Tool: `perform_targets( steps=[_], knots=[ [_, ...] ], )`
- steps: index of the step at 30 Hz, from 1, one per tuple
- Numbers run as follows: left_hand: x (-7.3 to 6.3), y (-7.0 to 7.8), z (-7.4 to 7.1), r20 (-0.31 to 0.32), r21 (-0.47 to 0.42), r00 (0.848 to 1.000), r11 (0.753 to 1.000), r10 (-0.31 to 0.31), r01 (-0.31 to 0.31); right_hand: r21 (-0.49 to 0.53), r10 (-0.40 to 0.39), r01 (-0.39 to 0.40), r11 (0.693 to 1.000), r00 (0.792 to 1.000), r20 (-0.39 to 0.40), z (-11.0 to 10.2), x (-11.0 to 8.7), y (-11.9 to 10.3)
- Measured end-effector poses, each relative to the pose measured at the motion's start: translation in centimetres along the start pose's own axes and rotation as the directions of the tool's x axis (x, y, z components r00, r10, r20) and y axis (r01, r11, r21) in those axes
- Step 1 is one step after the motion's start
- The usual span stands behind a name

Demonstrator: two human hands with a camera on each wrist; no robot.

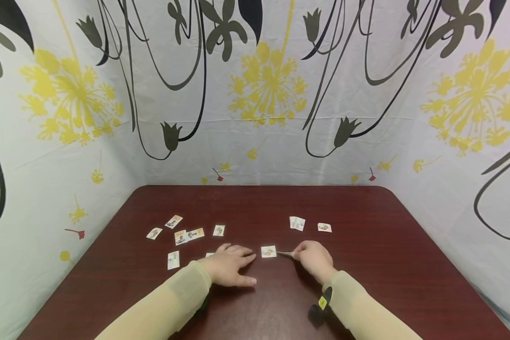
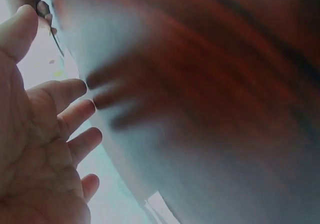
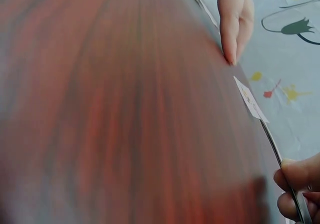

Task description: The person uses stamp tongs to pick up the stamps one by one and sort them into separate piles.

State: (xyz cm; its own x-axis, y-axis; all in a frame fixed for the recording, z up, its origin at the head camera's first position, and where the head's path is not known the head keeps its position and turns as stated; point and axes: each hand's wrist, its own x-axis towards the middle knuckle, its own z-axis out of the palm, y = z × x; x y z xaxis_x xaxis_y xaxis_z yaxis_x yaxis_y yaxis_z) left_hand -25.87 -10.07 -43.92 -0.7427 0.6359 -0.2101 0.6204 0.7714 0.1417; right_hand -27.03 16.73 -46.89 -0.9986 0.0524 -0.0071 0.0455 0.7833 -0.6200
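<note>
My right hand pinches slim metal tweezers between thumb and fingers. Their tip points left and meets the edge of a small white picture card. In the right wrist view that card is slightly tilted at the tip. My left hand is to the left of the card, palm down with fingers spread and thumb out, holding nothing. Its fingertips are right at the tabletop in the left wrist view. Partly hidden behind this hand is another white card.
Several small picture cards lie on the dark red table: a pair and single ones, such as one card, at left. Overlapping cards and a single card lie at right. A patterned curtain surrounds the table.
</note>
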Motion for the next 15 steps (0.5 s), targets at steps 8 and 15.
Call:
perform_targets(
  steps=[8,15],
  knots=[
    [-0.1,-2.1,-0.1,-0.029,-0.063,0.996,0.994,-0.089,0.087,0.02,0.022,-0.022,1.0,1.0,-0.007,-1.3,0.3,1.5],
    [-0.1,-3.9,-0.1,-0.057,-0.06,0.973,0.974,-0.223,0.22,0.032,0.047,-0.046,0.998,0.999,-0.018,-2.4,0.5,3.0]
  ],
)
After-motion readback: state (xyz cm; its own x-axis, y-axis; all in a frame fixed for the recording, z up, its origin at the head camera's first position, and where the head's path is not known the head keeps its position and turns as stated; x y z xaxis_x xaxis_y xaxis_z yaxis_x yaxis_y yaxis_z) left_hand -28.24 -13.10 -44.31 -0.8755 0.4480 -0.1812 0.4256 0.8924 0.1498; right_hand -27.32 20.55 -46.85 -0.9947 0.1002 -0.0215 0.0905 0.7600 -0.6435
